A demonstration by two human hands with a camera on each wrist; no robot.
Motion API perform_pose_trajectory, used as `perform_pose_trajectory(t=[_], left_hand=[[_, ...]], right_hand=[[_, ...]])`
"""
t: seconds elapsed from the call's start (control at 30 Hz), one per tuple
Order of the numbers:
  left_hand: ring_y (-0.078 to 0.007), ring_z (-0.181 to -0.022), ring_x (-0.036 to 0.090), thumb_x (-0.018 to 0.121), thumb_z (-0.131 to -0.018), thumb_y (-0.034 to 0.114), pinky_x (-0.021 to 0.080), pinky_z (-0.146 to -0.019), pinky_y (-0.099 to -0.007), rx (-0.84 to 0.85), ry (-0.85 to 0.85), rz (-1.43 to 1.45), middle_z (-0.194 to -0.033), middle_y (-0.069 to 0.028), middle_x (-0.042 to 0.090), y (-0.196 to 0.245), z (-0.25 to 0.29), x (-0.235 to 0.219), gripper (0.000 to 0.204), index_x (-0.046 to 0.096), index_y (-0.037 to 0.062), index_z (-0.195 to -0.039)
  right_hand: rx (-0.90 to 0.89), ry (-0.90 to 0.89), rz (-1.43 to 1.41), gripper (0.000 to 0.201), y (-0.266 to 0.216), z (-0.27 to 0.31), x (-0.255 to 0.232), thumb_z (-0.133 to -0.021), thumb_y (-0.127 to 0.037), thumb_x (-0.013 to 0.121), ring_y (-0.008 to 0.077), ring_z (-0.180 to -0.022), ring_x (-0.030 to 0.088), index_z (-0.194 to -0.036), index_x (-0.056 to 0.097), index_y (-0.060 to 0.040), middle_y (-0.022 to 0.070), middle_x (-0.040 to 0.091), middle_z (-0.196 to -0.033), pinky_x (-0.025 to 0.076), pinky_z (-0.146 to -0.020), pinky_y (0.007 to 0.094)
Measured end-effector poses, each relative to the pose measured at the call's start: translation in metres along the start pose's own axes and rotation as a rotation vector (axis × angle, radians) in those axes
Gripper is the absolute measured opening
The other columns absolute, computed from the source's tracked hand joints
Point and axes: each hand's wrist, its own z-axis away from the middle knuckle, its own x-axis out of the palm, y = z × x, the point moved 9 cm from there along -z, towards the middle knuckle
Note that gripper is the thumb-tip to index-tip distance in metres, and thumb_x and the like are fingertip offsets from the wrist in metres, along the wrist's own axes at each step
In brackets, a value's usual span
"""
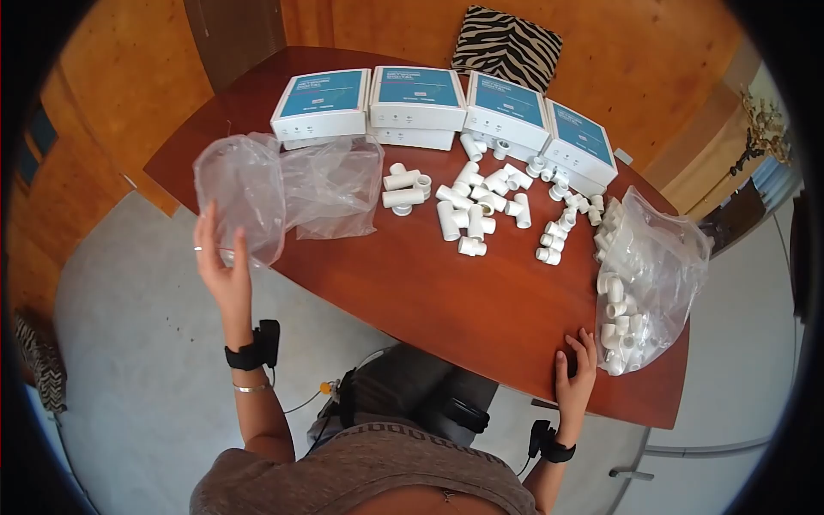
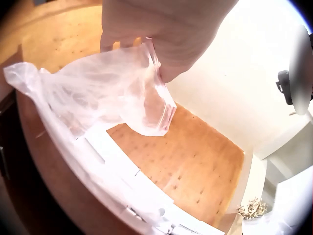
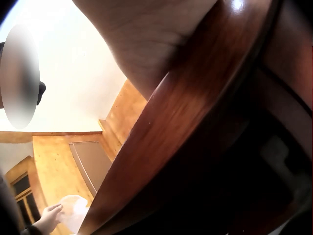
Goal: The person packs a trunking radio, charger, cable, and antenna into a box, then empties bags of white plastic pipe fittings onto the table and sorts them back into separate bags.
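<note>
My left hand (image 1: 225, 266) is at the left table edge, holding the mouth of a clear plastic bag (image 1: 245, 184) between thumb and fingers. In the left wrist view the bag (image 2: 105, 90) hangs below the hand (image 2: 166, 29), its reddish-edged opening beside the palm. Another clear bag (image 1: 335, 189) lies flat to the right of it. My right hand (image 1: 577, 378) rests on the front right table edge, fingers loosely bent, with nothing in them. Just beyond it lies a clear bag (image 1: 661, 266) filled with white pipe fittings (image 1: 616, 330).
Loose white pipe fittings (image 1: 468, 210) lie across the middle of the wooden table (image 1: 412, 292), with smaller fittings (image 1: 554, 239) in a row to their right. White-and-blue boxes (image 1: 416, 90) stand stacked along the back. A zebra-patterned cushion (image 1: 506, 43) is behind them.
</note>
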Motion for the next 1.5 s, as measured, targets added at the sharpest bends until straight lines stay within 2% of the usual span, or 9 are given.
perform_pose_trajectory(t=[0.2,0.43,0.63,0.77,0.9,1.07,1.2,1.33,1.5], left_hand=[[-0.0192,-0.099,0.064,0.047,-0.090,-0.009,0.051,-0.078,-0.0269,0.207,0.139,0.045,-0.130,-0.0110,0.050,0.054,-0.020,0.005,0.042,0.051,0.0027,-0.130],[-0.0194,-0.095,0.063,0.048,-0.090,-0.009,0.049,-0.083,-0.0280,0.407,-0.036,0.192,-0.132,-0.0152,0.049,0.145,-0.046,0.034,0.041,0.049,-0.0029,-0.131],[-0.0131,-0.079,0.058,0.060,-0.078,-0.006,0.046,-0.074,-0.0241,0.618,-0.355,0.702,-0.132,-0.0155,0.050,0.255,-0.057,0.086,0.051,0.051,-0.0055,-0.128],[-0.0083,-0.075,0.055,0.065,-0.080,0.001,0.042,-0.064,-0.0182,0.586,-0.335,0.644,-0.126,-0.0146,0.053,0.286,-0.072,0.122,0.048,0.053,-0.0032,-0.127],[-0.0082,-0.071,0.052,0.071,-0.074,0.000,0.042,-0.061,-0.0190,0.651,-0.419,0.902,-0.137,-0.0167,0.041,0.267,-0.092,0.157,0.069,0.042,-0.0034,-0.137],[-0.0074,-0.072,0.049,0.070,-0.076,0.007,0.041,-0.064,-0.0211,0.511,-0.586,0.715,-0.128,-0.0056,0.055,0.235,-0.099,0.229,0.053,0.056,0.0058,-0.127],[-0.0109,-0.077,0.056,0.076,-0.075,0.022,0.044,-0.066,-0.0247,0.324,-1.028,0.594,-0.113,-0.0063,0.063,0.201,-0.069,0.304,0.053,0.059,0.0079,-0.123],[-0.0205,-0.084,0.061,0.076,-0.074,0.027,0.049,-0.074,-0.0312,0.136,-1.497,0.200,-0.107,-0.0130,0.065,0.118,-0.015,0.395,0.051,0.061,0.0051,-0.117],[-0.0227,-0.090,0.061,0.072,-0.077,0.026,0.048,-0.079,-0.0330,0.178,-1.458,0.058,-0.100,-0.0109,0.066,0.074,0.019,0.442,0.043,0.064,0.0043,-0.112]], right_hand=[[-0.005,-0.051,0.006,0.031,0.002,-0.002,0.001,-0.085,-0.011,0.061,0.0367,-0.132,0.035,-0.116,0.058,-0.0048,0.0167,0.044,-0.138,0.030,-0.108,0.0430],[-0.061,-0.165,-0.131,0.048,-0.058,-0.037,-0.034,-0.080,-0.005,0.066,0.0360,-0.129,0.040,-0.126,0.051,-0.0058,0.0154,0.042,-0.141,0.034,-0.106,0.0397],[-0.779,0.230,-0.129,0.064,-0.194,-0.061,-0.103,-0.072,0.003,0.071,0.0343,-0.134,0.036,-0.129,0.050,-0.0164,0.0189,0.028,-0.148,0.036,-0.104,0.0487],[-0.785,0.589,0.192,0.050,-0.244,-0.088,-0.115,-0.066,0.002,0.073,0.0331,-0.134,0.034,-0.111,0.063,-0.0170,0.0177,0.026,-0.149,0.036,-0.104,0.0506],[-0.546,0.622,0.260,0.028,-0.216,-0.128,-0.133,-0.059,-0.007,0.074,0.0348,-0.124,0.041,-0.086,0.067,-0.0105,0.0138,0.045,-0.139,0.036,-0.100,0.0420],[-0.448,0.552,0.170,0.021,-0.173,-0.147,-0.151,-0.069,-0.002,0.072,0.0266,-0.086,0.061,-0.089,0.065,0.0004,0.0126,0.065,-0.097,0.048,-0.077,0.0318],[-0.404,0.726,0.134,0.037,-0.155,-0.156,-0.152,-0.072,-0.008,0.074,0.0261,-0.090,0.060,-0.106,0.064,0.0007,0.0134,0.062,-0.103,0.047,-0.079,0.0316],[-0.202,0.606,0.156,0.051,-0.144,-0.167,-0.143,-0.077,-0.021,0.074,0.0265,-0.099,0.058,-0.122,0.057,-0.0035,0.0139,0.058,-0.116,0.047,-0.081,0.0342],[-0.229,0.497,0.159,0.055,-0.136,-0.172,-0.127,-0.081,-0.027,0.070,0.0226,-0.112,0.053,-0.130,0.054,-0.0072,0.0119,0.051,-0.131,0.043,-0.085,0.0325]])
